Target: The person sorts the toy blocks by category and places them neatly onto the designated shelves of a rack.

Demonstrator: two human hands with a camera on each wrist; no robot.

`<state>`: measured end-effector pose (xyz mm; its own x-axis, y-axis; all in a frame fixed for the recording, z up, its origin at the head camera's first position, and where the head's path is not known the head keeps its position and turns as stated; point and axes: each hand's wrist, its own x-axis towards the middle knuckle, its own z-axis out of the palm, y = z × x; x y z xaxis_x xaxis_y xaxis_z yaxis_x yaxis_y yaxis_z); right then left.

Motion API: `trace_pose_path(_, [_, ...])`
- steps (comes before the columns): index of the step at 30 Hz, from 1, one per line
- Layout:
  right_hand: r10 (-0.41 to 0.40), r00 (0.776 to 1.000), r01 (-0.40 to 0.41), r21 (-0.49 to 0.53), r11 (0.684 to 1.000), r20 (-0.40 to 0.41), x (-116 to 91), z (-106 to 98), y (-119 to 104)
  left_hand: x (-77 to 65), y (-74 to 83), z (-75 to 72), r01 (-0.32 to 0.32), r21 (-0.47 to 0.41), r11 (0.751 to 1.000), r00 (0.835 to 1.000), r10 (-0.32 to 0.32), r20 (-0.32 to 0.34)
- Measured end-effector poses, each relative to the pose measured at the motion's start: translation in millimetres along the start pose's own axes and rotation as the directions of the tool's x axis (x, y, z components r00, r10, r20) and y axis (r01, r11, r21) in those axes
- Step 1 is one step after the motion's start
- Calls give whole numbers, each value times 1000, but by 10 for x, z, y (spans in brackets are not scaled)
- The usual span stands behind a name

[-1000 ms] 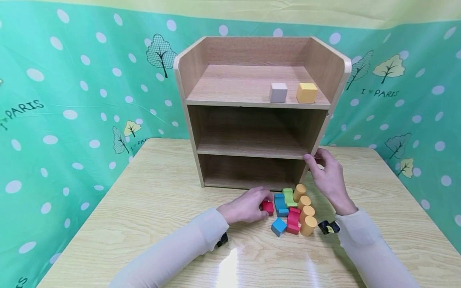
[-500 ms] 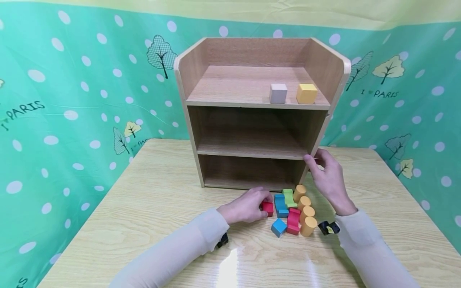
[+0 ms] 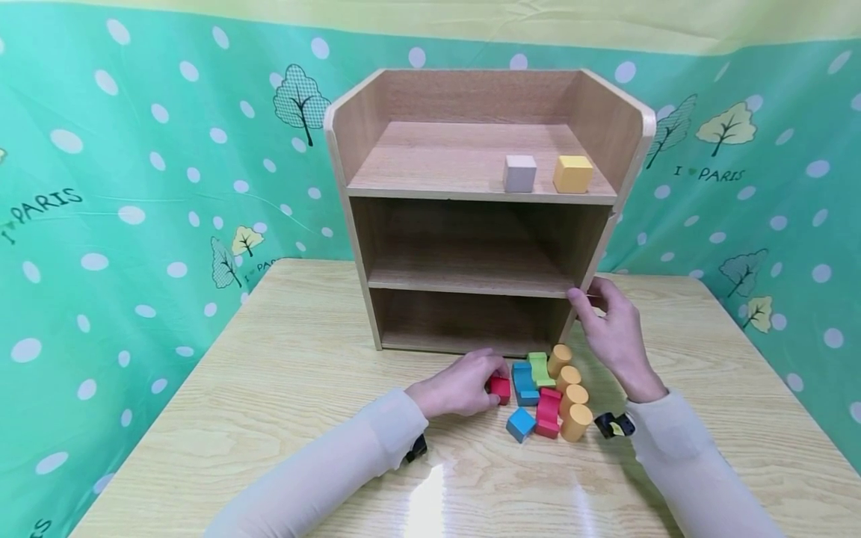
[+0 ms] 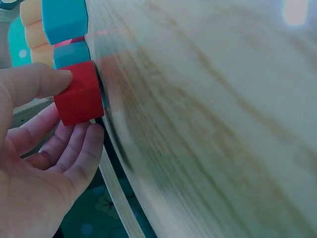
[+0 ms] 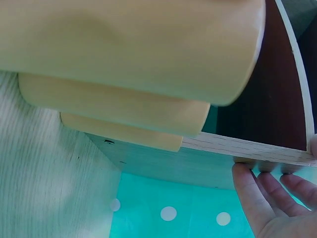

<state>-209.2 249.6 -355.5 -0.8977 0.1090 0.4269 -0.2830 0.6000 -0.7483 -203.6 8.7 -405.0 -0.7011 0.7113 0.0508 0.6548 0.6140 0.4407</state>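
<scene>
My left hand (image 3: 463,384) pinches a red cube (image 4: 79,96) on the table, its thumb on one face and its fingers curled at the opposite side. My right hand (image 3: 615,336) grips the right side panel of a wooden shelf (image 3: 424,158), thumb at the front edge and fingertips (image 5: 242,171) against the outer face. Between the hands stand a blue cube (image 3: 521,424), a blue curved block (image 3: 525,385), a green curved block (image 3: 540,370), a red curved block (image 3: 548,413) and a row of several tan cylinders (image 3: 576,422).
On the top shelf stand a grey cube (image 3: 520,174) and a yellow cube (image 3: 573,175), near its right front. The shelf unit rests toward the back of a light wooden table (image 3: 282,351). Behind it hangs a green dotted curtain (image 3: 161,179).
</scene>
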Motion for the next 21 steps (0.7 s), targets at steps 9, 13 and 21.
trace_pose_path(9, [-4,1000,4,-8,1000,4,5,-2,-1,-6,2,-94,38,-55,998,999,-38,-3])
trace_pose_path(13, [-6,1000,6,-5,1000,4,4,-3,-2,-9,5,-154,36,-71,997,999,-38,-27])
trace_pose_path(21, [-3,1000,3,-10,1000,0,2,-1,2,-29,22,-314,7,-119,993,996,-18,-92])
